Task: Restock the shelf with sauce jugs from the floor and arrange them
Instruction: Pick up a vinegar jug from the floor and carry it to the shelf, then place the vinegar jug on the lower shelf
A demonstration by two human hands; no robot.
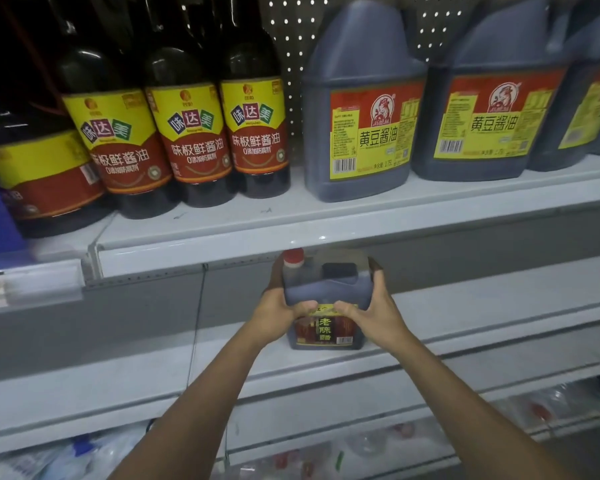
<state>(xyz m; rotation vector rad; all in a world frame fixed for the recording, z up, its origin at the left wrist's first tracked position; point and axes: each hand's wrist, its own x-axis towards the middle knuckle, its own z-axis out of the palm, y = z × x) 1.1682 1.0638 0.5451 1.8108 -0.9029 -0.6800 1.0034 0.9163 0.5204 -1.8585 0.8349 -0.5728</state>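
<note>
both hands, left hand point(280, 311) and right hand point(371, 311), clasp 1 dark sauce jug point(326, 299) standing on the shelf point(465, 306); placing step, next slide it back and square its label

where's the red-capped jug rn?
Head view, centre: the red-capped jug stands on the lower shelf, just under the upper shelf's front edge, gripped by the left hand and right hand on either side.

Two bare forearms, no sleeves, watch, rings or gloves on either. Left hand point(278, 311) and right hand point(373, 311) have short, plain nails.
</note>
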